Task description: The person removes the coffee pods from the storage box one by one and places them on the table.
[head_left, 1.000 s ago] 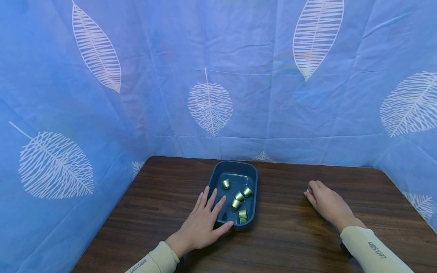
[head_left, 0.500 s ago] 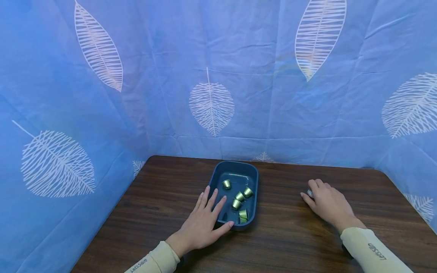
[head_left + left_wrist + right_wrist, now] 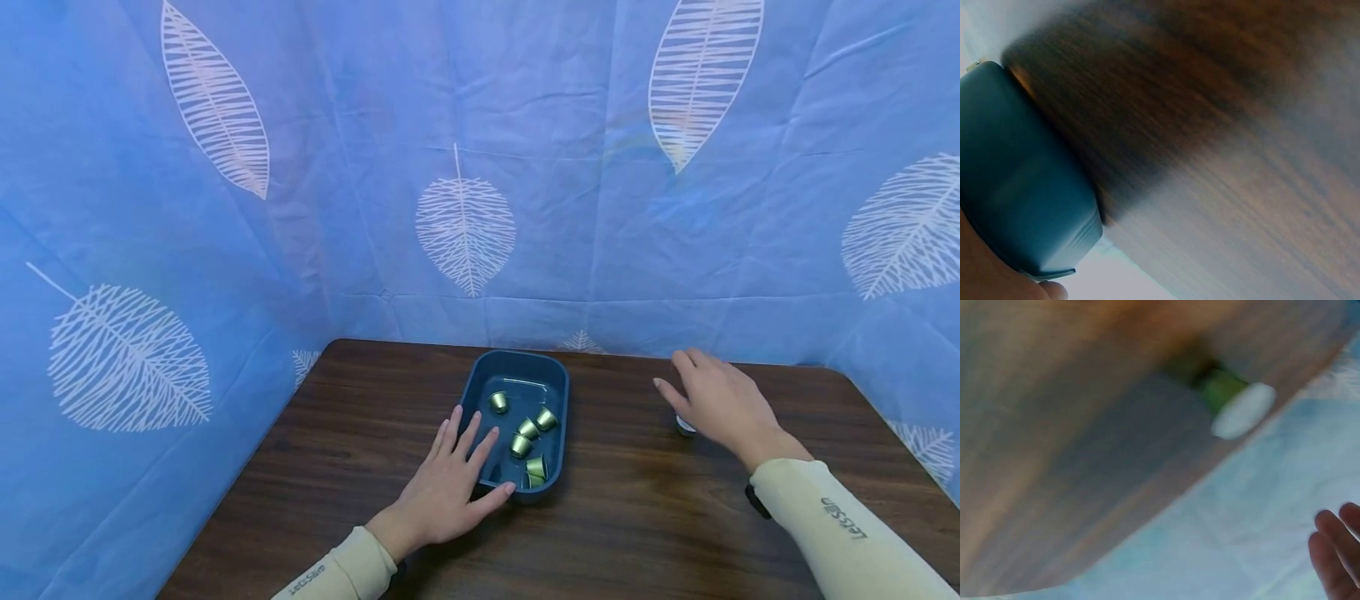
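My left hand point(image 3: 442, 492) rests with fingers spread over the near left rim of a dark blue rectangular tray point(image 3: 561, 417). Inside that tray lie several green coffee capsules point(image 3: 521, 445), tipped at various angles. On the table to the right, another coffee capsule point(image 3: 1222, 400) stands upright on its narrow end, its pale lid on top. My right hand point(image 3: 720, 400) is raised just above and beyond it, fingers apart and holding nothing. In the head view the hand partly hides this capsule point(image 3: 684, 427). The right wrist view shows a gap between capsule and fingers point(image 3: 1335, 550).
The dark wooden table point(image 3: 615, 533) reaches back to a blue curtain point(image 3: 360, 167) printed with white leaves, which also hangs along both sides. The tray sits left of the lone capsule, near the table's middle, with bare wood between them.
My right hand has let go of the capsule, leaving it standing on the table, and has lifted up and away. My left hand and the tray have stayed put.
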Demonstrator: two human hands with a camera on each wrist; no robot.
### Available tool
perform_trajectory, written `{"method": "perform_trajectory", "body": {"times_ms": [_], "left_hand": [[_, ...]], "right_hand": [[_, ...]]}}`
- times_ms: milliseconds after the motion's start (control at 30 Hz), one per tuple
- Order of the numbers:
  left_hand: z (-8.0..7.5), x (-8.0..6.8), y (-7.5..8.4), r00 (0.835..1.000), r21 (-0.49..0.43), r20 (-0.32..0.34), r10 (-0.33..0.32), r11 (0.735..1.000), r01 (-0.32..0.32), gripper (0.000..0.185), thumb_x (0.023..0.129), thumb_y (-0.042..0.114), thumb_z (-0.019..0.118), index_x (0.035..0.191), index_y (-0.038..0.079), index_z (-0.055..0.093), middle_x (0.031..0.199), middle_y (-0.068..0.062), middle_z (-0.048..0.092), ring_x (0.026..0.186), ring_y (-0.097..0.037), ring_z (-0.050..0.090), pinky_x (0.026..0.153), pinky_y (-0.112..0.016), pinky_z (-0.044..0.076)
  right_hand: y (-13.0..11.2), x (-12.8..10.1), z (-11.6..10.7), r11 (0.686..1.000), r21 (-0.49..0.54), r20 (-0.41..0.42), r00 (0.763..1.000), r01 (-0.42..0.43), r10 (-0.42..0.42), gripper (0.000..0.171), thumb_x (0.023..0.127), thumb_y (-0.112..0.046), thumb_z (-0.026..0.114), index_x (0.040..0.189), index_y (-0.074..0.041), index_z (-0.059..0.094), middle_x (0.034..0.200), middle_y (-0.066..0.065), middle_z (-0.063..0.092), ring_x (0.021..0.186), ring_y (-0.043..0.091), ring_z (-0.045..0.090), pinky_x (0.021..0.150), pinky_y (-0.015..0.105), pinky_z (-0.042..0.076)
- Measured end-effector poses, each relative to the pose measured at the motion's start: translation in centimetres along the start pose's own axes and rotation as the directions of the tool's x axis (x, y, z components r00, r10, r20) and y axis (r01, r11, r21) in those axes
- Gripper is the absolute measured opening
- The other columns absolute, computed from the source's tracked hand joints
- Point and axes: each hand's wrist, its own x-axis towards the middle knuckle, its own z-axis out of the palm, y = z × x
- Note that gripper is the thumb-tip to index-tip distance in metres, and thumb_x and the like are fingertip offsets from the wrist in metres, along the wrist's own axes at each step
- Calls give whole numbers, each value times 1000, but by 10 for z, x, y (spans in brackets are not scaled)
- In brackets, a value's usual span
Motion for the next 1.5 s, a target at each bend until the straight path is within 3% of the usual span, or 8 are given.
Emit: {"method": "perform_trajectory", "body": {"times_ms": [133, 233, 433, 967, 1100, 1300, 1500], "left_hand": [[-1, 0, -1, 1000, -2, 0, 2, 1000, -2, 88, 105, 79, 34, 171, 21, 33, 182, -13, 17, 170, -40, -2, 136, -61, 12], [-1, 0, -1, 1000, -6, -1, 4, 1000, -4, 88, 105, 79, 33, 171, 21, 33, 182, -13, 17, 170, -40, -2, 136, -61, 12], [0, 1, -2, 1000, -10, 1, 6, 1000, -6, 87, 105, 78, 33, 171, 21, 32, 182, -13, 16, 170, -40, -3, 136, -61, 11], [4, 2, -3, 1000, 5, -8, 8, 1000, -8, 89, 105, 80, 31, 171, 22, 31, 182, -12, 15, 170, -40, -4, 136, -61, 11], [3, 2, -3, 1000, 5, -5, 6, 1000, -6, 88, 105, 80, 31, 171, 22, 31, 182, -13, 16, 170, -40, -3, 136, -61, 12], [1, 2, -1, 1000, 2, 5, -6, 1000, 6, 86, 105, 79, 33, 171, 24, 32, 182, -12, 17, 170, -40, -2, 136, -61, 13], [0, 1, -1, 1000, 3, 9, -5, 1000, 5, 88, 104, 80, 31, 171, 23, 32, 182, -12, 17, 170, -40, -2, 136, -62, 13]], "right_hand": [[-16, 13, -17, 996, 88, 64, 998, -16, 10, 48, 107, -36, 66, 134, 3, 62, 132, 30, 67, 110, 47, 71, 81, 61, 59], [-34, 21, -26, 994, 111, 83, 996, 5, -14, 48, 107, -37, 66, 138, 1, 64, 137, 27, 67, 117, 46, 70, 86, 62, 59], [-64, 31, -33, 990, 90, 84, 990, 106, -114, 45, 106, -33, 69, 138, -1, 67, 138, 22, 69, 118, 41, 72, 94, 61, 60], [-89, 38, -36, 979, 148, 113, 981, 142, -160, 39, 105, -29, 72, 139, -9, 69, 139, 15, 69, 115, 35, 74, 91, 57, 61], [-95, 38, -34, 973, 158, 160, 968, 167, -192, 40, 104, -29, 73, 138, -9, 70, 139, 16, 70, 113, 34, 75, 91, 56, 62], [-102, 40, -31, 967, 184, 285, 931, 178, -226, 41, 105, -30, 71, 140, -9, 70, 143, 17, 69, 122, 37, 73, 98, 58, 60], [-108, 40, -30, 964, 191, 330, 913, 185, -240, 41, 105, -32, 71, 140, -10, 70, 142, 16, 70, 124, 36, 72, 99, 57, 59]]}}
